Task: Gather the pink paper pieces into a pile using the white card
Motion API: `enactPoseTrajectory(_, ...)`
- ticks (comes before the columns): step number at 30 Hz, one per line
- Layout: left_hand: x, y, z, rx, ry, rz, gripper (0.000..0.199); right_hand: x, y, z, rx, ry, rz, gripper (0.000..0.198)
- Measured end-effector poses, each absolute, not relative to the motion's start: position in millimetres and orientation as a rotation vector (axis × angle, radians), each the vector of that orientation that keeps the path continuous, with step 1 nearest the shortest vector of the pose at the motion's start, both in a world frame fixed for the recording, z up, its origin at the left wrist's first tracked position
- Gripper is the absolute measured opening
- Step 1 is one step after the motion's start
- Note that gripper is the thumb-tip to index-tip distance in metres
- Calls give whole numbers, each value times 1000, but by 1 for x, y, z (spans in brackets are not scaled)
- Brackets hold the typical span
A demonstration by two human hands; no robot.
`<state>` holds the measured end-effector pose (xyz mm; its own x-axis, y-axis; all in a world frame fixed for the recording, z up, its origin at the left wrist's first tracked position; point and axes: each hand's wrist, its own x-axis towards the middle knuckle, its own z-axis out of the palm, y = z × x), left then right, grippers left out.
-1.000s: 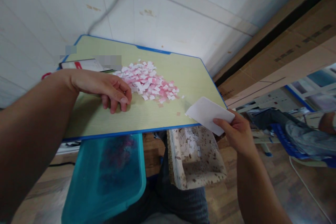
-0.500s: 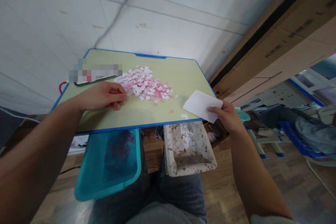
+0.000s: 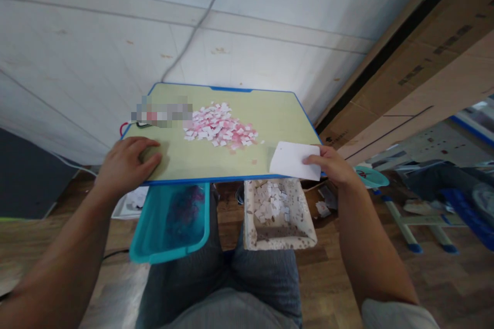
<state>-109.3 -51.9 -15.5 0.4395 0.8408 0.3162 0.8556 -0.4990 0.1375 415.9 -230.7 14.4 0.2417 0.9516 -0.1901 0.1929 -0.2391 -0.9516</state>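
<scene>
My left hand (image 3: 125, 163) rests on the front left corner of the light-green table (image 3: 185, 164), thumb and fingers apart, nothing in it. In my right hand (image 3: 335, 164) is a white card (image 3: 294, 160), gripped at its right edge between thumb and fingers. The card lies low over the front right edge of the table; whether it touches the top I cannot tell. A heap of small white and pink square pieces (image 3: 219, 126) spreads across the table's middle, apart from both hands.
Under the front edge stand a teal tub (image 3: 144, 236) with dark reddish contents and a speckled cream bin (image 3: 281, 242) holding white pieces. A pixelated object (image 3: 162, 114) lies at the table's back left. Cardboard (image 3: 417, 61) leans at the right.
My left hand has moved left, from beside the heap to the table's corner, and its fingers have opened. The card is turned flatter, and the loose white bits near it no longer show.
</scene>
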Motion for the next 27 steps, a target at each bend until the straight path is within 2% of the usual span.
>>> enactPoseTrajectory(4, -112, -44, -18, -2673, -1555, -495, 46, 389, -229, 9, -1616, -1103, 872, 42)
enactPoseTrajectory(12, -113, -44, -19, -2707, -1581, -578, 46, 348, -235, 6, -1773, -1242, 665, 37)
enactPoseTrajectory(27, -113, -56, -18, -2661, -1619, -767, 42, 289, -236, 8, -1871, -1243, 608, 37)
